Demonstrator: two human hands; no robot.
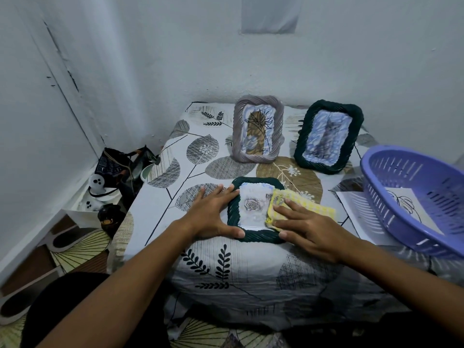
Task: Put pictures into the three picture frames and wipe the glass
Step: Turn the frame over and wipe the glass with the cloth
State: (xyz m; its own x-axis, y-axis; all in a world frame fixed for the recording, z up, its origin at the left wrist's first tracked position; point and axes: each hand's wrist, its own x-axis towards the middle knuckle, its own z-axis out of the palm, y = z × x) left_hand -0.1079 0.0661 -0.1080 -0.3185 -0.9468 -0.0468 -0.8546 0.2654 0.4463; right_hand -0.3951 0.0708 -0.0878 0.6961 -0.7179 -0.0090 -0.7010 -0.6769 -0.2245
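A dark green woven frame (253,237) lies flat near the table's front, with a rose picture under its glass. My left hand (213,214) rests flat on its left edge, fingers spread and thumb on the lower rim. My right hand (308,227) presses a yellow cloth (301,199) with straight fingers onto the glass's right side. Behind, a grey woven frame (258,133) stands upright with a leaf picture. To its right a second dark green frame (329,136) stands tilted with a bluish picture.
A purple plastic basket (414,197) sits at the right on a sheet of paper (356,209) with a leaf drawing. The table wears a leaf-patterned cloth (226,267). On the floor to the left are bags (120,162), small white pots (98,189) and shoes (65,237).
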